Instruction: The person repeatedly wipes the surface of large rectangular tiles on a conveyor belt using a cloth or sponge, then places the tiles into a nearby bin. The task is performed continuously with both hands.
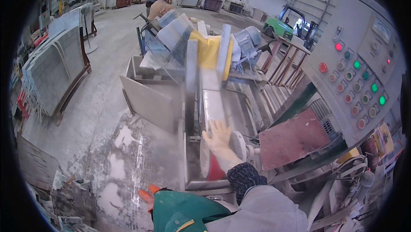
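Observation:
My right hand (220, 140), in a pale cream work glove, lies palm down with its fingers stretched out. It covers the near end of a narrow run of glossy white strips (212, 105) along the machine's bed. Just below the hand is a white-rimmed wheel or roller (237, 146) with a red face. At the far end the strips pass beneath a yellow cover (209, 52) between two upright bars. My left hand cannot be seen. Two orange shapes (147, 196) show beside my green apron (184, 210); their kind is unclear.
A grey control panel (355, 65) with lit buttons rises at the right, above a red plate (293, 140). Stacked slabs (55, 69) lean at left. Beyond the machine are two people (160, 5) and a green forklift (282, 24). White residue (117, 168) marks the floor.

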The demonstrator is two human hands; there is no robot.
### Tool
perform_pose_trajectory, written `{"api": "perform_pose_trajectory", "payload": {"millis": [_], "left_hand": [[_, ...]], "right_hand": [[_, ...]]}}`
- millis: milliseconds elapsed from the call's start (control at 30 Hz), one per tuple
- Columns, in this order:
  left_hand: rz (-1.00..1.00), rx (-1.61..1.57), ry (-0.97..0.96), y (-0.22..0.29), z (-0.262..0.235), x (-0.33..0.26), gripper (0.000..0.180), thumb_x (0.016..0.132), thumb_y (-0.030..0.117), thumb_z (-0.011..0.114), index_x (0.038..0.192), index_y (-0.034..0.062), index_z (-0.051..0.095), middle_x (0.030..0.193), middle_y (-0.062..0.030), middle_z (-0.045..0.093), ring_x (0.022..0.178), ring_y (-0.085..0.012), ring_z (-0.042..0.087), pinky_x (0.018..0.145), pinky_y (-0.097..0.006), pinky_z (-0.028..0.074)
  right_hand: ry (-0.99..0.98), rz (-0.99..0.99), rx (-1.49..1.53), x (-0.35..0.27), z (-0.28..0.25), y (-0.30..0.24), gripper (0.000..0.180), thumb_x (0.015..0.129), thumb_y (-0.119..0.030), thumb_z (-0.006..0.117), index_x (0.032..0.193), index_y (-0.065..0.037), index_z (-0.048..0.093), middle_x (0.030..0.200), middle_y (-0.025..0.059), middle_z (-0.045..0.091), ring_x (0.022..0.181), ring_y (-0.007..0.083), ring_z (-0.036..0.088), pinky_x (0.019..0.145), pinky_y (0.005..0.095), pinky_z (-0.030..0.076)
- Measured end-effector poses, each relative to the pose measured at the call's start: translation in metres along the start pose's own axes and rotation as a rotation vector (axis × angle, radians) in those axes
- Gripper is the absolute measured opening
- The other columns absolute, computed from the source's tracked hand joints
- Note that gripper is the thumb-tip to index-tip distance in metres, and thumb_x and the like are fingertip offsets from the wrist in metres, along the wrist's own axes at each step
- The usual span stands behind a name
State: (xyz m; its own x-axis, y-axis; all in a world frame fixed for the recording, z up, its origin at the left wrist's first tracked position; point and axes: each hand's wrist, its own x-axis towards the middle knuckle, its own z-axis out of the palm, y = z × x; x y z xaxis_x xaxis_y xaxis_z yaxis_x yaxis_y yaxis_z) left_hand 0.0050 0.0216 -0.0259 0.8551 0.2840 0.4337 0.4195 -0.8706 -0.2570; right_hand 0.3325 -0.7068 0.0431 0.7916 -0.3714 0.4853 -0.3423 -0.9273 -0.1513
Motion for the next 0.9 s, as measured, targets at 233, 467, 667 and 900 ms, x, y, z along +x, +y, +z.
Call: {"api": "perform_pose_trajectory", "payload": {"millis": [233,467,667,900], "left_hand": [[-0.042,-0.037,0.078,0.007,-0.007,0.01,0.056,0.093,0.052,0.059,0.129,0.0099,0.063,0.123,-0.0152,0.064,0.12,-0.0358,0.055,0.103,-0.053,0.04],[-0.216,-0.009,0.147,0.022,-0.04,0.024,0.054,0.093,0.052,0.059,0.128,0.011,0.064,0.122,-0.0146,0.065,0.119,-0.0353,0.056,0.103,-0.052,0.041],[-0.302,-0.176,0.12,0.011,-0.023,0.008,0.05,0.097,0.044,0.055,0.134,0.0106,0.061,0.134,-0.017,0.059,0.128,-0.0367,0.049,0.11,-0.052,0.034],[-0.588,-0.94,0.284,-0.03,0.039,-0.01,0.048,0.105,0.026,0.043,0.145,-0.0003,0.038,0.148,-0.0148,0.041,0.13,-0.0287,0.044,0.111,-0.037,0.034]], "right_hand": [[-0.026,0.031,0.023,0.001,-0.008,-0.004,0.056,0.076,-0.037,0.069,0.126,-0.013,0.06,0.124,0.0117,0.058,0.119,0.0308,0.05,0.097,0.0458,0.041],[-0.432,0.475,-0.038,0.022,-0.041,-0.026,0.09,0.07,-0.047,0.076,0.147,-0.016,0.04,0.15,0.0191,0.036,0.14,0.0398,0.032,0.113,0.0466,0.034],[-0.586,0.536,0.044,0.029,-0.049,-0.026,0.105,0.061,-0.041,0.084,0.151,-0.019,0.034,0.154,0.0223,0.028,0.138,0.0419,0.038,0.111,0.047,0.038],[-0.406,0.924,1.38,0.073,-0.088,0.013,0.039,0.073,-0.036,0.076,0.106,-0.018,0.063,0.083,-0.0021,0.055,0.072,0.0194,0.055,0.064,0.0384,0.05]]}}
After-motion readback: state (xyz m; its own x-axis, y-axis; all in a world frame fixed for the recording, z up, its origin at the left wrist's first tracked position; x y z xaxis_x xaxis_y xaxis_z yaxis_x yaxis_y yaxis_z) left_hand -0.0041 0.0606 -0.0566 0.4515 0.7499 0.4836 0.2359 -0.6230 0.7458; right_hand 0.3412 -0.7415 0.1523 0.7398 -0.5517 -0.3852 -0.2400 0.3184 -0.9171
